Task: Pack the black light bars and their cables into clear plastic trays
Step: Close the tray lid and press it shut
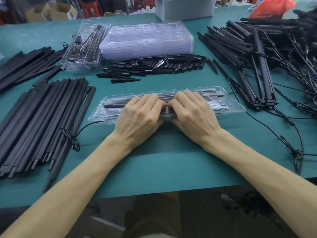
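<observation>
The left hand (142,114) and right hand (192,110), equally near, pinch the middle of the tray (237,107), which lies nine-to-three.

Bare arms and hands in my feed, cloth only at the lap.
The left hand (142,114) and right hand (192,110) show ridged knuckles and tendon lines; the left forearm (77,182) and right forearm (257,165) are bare. Below the worktop (171,169) edge I see dull olive-brown trouser fabric (154,213).
</observation>
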Available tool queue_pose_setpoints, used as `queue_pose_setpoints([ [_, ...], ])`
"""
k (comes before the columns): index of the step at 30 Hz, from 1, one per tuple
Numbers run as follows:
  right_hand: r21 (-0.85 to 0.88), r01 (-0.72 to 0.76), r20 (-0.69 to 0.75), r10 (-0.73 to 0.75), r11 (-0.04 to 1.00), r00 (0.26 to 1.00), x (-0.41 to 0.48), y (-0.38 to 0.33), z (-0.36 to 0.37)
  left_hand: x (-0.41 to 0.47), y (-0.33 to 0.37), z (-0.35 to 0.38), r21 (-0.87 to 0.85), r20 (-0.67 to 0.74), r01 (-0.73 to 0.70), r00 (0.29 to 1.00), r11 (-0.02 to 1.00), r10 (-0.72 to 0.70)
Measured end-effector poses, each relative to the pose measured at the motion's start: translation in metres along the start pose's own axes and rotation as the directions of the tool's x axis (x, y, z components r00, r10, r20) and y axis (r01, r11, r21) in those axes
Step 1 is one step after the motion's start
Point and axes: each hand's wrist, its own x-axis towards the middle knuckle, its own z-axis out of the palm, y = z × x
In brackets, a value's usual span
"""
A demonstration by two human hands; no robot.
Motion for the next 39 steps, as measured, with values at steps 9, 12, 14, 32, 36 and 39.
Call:
queue_pose_setpoints([
  [9,0.038,0.02,-0.02,-0.019,0.999,1.0,-0.0005,0.0003,-0.0007,-0.001,-0.0011,0.0014,0.002,-0.006,-0.04,0.999,0.999,0.04],
  [12,0.051,0.034,-0.021,-0.033,0.998,0.999,-0.001,0.0017,-0.0006,-0.0006,-0.001,0.0014,-0.001,-0.005,-0.044,0.999,0.999,0.044],
  [14,0.052,0.032,-0.013,-0.031,0.998,0.999,-0.0012,0.0022,0.0,-0.0007,-0.0004,0.0019,0.002,0.005,-0.036,0.999,0.999,0.036],
  [32,0.043,0.003,0.017,-0.004,0.999,1.0,-0.0007,0.0007,-0.0031,-0.0004,0.0005,-0.0002,0.025,0.018,-0.038,0.999,0.999,0.038],
  [36,0.061,0.012,0.01,-0.012,0.998,1.0,-0.0006,0.0013,-0.0022,-0.0006,0.0004,-0.0007,0.019,0.033,-0.041,0.999,0.999,0.04],
  [39,0.062,0.021,0.003,-0.022,0.998,1.0,-0.001,0.0019,-0.001,-0.0011,0.0004,-0.0003,0.022,0.042,-0.041,0.998,0.999,0.04],
])
